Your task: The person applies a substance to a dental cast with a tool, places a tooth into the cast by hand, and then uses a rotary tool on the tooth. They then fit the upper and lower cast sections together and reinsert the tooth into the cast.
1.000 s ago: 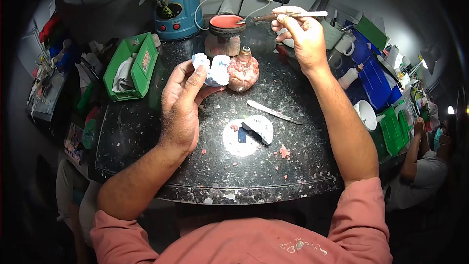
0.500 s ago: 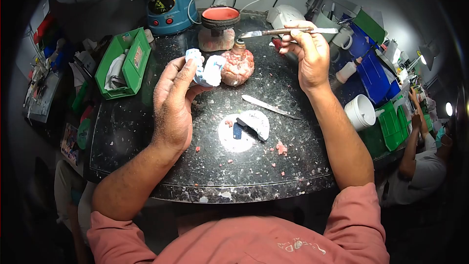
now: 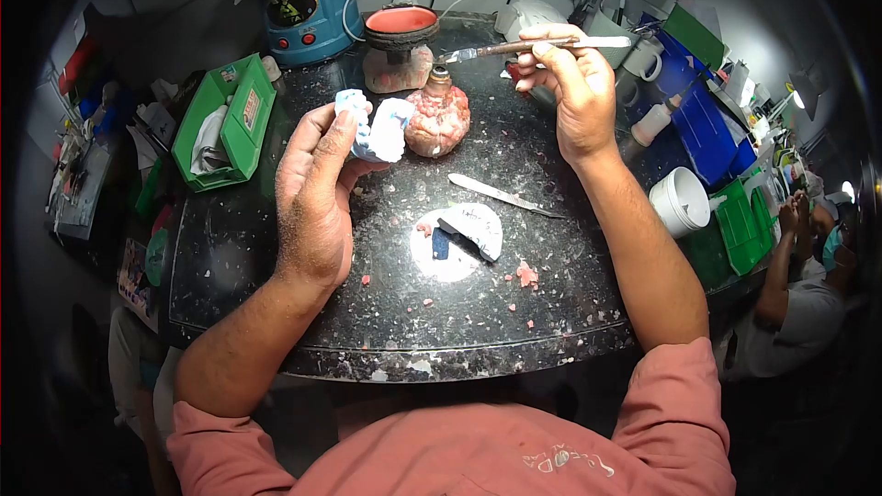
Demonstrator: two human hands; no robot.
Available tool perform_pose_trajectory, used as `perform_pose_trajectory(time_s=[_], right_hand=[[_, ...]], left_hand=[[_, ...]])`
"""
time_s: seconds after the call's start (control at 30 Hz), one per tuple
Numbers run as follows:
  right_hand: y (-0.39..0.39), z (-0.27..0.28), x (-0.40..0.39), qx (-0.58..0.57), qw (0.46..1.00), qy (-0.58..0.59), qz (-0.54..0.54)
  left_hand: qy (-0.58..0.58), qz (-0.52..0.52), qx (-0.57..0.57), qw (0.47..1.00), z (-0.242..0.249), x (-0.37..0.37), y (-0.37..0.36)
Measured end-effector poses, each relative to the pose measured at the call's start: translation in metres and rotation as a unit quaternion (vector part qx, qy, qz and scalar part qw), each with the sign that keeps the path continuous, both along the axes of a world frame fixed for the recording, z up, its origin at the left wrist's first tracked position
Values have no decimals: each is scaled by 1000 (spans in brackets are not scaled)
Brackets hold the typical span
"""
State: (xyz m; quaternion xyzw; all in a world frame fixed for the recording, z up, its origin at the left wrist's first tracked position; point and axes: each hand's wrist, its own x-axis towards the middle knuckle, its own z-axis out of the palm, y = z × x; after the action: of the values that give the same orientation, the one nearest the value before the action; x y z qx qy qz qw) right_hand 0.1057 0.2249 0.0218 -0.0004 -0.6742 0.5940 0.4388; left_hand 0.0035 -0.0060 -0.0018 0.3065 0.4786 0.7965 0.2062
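Observation:
My left hand [image 3: 317, 186] is closed around a white and pale-blue dental cast [image 3: 375, 129], thumb on its near side, tooth shapes along its edge. Between the fingertips of my right hand [image 3: 579, 96] is a wax knife [image 3: 514, 48], its handle end pointing right. The knife's blade lies just above the neck of a round, wax-crusted spirit burner [image 3: 437, 119]; I cannot make out a flame. Behind the burner stands a dark-rimmed bowl of red wax [image 3: 401, 20]. On the bench lie another metal instrument [image 3: 501, 195] and a white cast piece with dark parts [image 3: 473, 228].
A green bin [image 3: 225, 124] with papers stands left, beside a blue machine [image 3: 308, 23]. To the right are a white tub [image 3: 680, 202], blue bins [image 3: 703, 133] and a green bin [image 3: 744, 225]. Pink wax crumbs [image 3: 526, 276] dot the bench [image 3: 395, 321]. A co-worker [image 3: 808, 294] sits far right.
The view has shifted slightly. The wax knife tilts a little more, blade lower than handle, still over the burner's top. My left hand keeps the dental cast. The co-worker's hands have moved.

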Motion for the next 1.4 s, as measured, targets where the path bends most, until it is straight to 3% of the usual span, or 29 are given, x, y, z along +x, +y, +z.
perform_pose_trajectory(time_s=[0.77, 0.83, 0.97, 1.4], right_hand=[[3, 0, -2, -13, 1000, 5, 6], [4, -3, -2, -139, 990, 12, 22], [10, -17, -3, -247, 968, -11, 36], [5, -9, -3, -152, 988, 3, 17]], left_hand=[[46, 7, 6, 999, -3, -1, 2], [45, 8, 6, 999, -3, -2, 2], [43, 7, 6, 999, -4, -2, 2], [49, 19, 0, 999, -5, -2, 3]])
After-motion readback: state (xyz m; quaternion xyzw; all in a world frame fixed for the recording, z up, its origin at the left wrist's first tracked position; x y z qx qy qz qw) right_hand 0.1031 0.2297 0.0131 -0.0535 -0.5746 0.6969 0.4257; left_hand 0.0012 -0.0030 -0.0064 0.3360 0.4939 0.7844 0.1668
